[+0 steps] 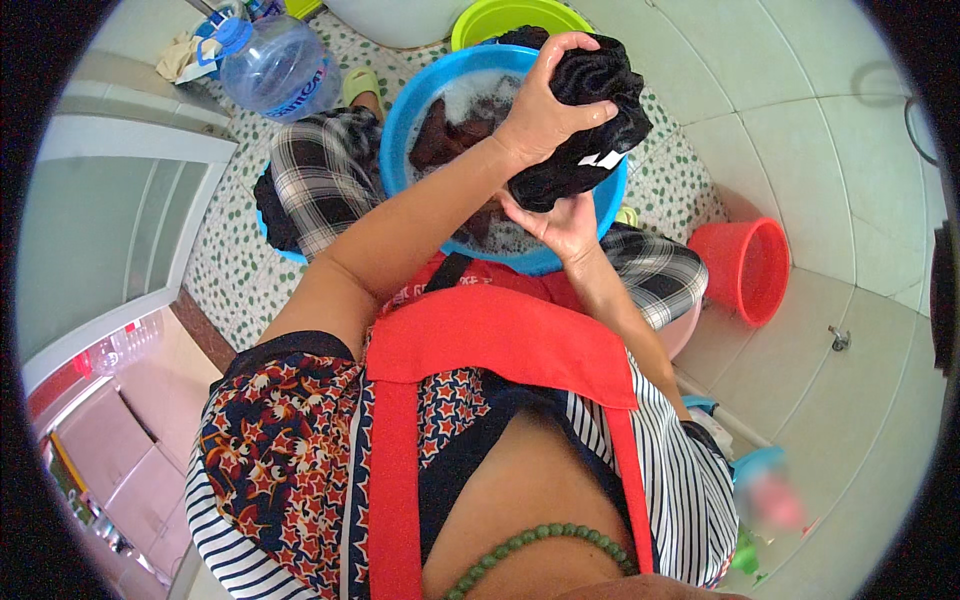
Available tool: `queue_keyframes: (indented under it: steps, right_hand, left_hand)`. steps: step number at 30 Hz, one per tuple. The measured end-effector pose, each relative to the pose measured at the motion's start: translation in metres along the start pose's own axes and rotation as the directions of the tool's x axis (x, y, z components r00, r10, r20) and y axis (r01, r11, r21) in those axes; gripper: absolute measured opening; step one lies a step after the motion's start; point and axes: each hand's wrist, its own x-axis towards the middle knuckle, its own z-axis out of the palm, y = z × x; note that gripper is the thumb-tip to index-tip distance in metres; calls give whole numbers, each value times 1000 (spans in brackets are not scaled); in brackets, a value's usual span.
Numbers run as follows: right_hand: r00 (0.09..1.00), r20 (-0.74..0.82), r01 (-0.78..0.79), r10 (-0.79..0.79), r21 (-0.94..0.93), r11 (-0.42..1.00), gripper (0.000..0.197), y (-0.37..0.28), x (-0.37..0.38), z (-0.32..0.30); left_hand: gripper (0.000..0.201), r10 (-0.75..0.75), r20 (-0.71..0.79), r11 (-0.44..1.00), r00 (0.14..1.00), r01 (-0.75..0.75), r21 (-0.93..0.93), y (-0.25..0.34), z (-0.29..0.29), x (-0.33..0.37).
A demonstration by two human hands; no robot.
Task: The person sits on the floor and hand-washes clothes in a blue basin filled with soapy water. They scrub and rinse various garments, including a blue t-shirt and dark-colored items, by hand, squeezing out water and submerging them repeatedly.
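Note:
Over the blue basin I hold a bunched, wet black garment with a small white tag on it. My left hand clasps its upper left side, thumb spread from the fingers. From below, my right hand supports the bundle; its fingers are partly hidden under the cloth. In the basin, dark brown fabric lies in water with white suds.
A yellow-green basin stands behind the blue one. A large clear water bottle is at the far left. On the right, a red bucket stands by the tiled wall. Dark cloth lies left of my knee.

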Motion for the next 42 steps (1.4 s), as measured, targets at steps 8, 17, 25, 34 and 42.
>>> queue_keyframes:
  steps: [8, 17, 25, 34, 42]
  right_hand:
    - [710, -124, 614, -694, -375, 695, 37, -29, 10, 13]
    - [257, 488, 455, -834, -822, -341, 31, 12, 11, 33]
    - [446, 888, 258, -110, -246, -934, 18, 21, 12, 63]
    - [645, 736, 296, 207, 9, -955, 23, 41, 8, 52]
    - [656, 680, 353, 327, 106, -929, 25, 46, 8, 29]
  left_hand:
    - [48, -339, -394, 908, 854, 187, -376, -11, -29, -29]
    - [31, -833, -72, 340, 549, 403, -850, -66, -64, -79]
    - [33, -870, 199, 136, 450, 609, -782, -56, -62, -72]
    - [27, -776, 336, 610, 534, 771, 183, -36, -65, -78]
    - [25, -971, 73, 223, 229, 972, -72, -45, -59, -72]
